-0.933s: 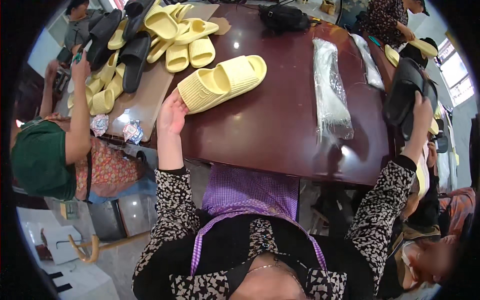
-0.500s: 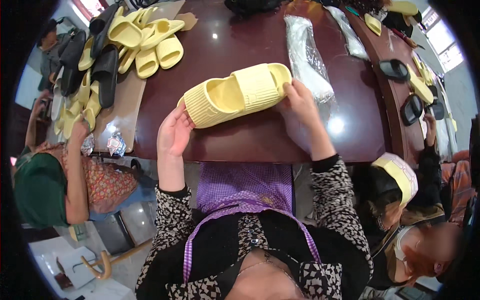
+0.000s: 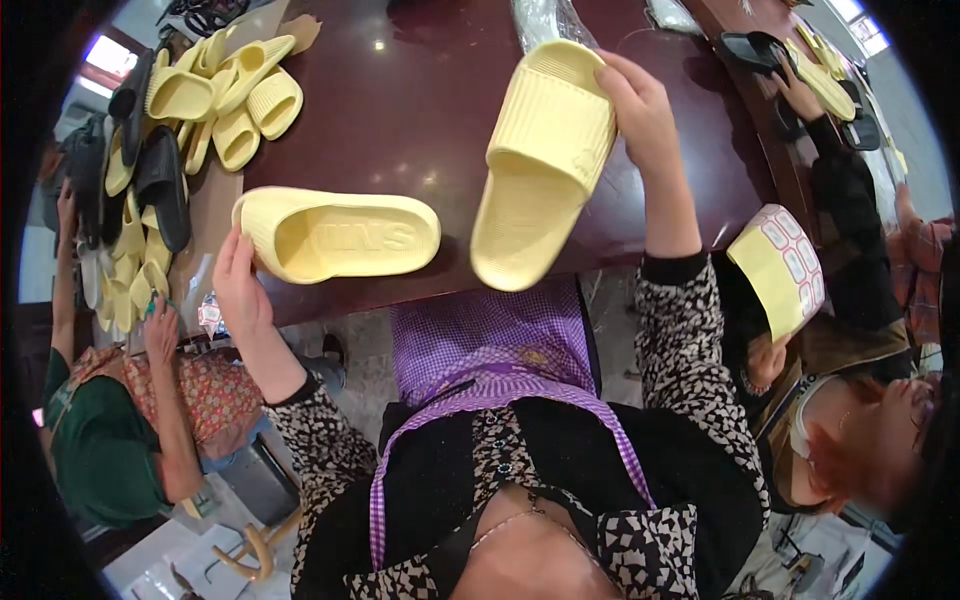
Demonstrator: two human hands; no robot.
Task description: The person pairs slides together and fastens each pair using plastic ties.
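Note:
Two pale yellow slide slippers are held apart above the table's near edge. My left hand (image 3: 240, 285) is closed on the toe end of the left slipper (image 3: 350, 235), which lies nearly level with its heel pointing right and its insole facing up. My right hand (image 3: 640, 105) grips the toe end of the right slipper (image 3: 545, 165) from its right side. That one slants, with the ribbed strap upward and the heel toward me. My left fingertips are partly hidden at the slipper's edge.
Yellow slippers (image 3: 255, 105) and black slippers (image 3: 165, 185) pile up at the left of the dark red table (image 3: 390, 130). Clear plastic bags (image 3: 545, 20) lie at the back. On the right, a person holds a label sheet (image 3: 785, 265); another hand (image 3: 800, 95) reaches toward black slippers.
The slippers, held together before, are now parted, one in each hand. My left hand moved left and down; my right hand rose, turning its slipper heel toward me.

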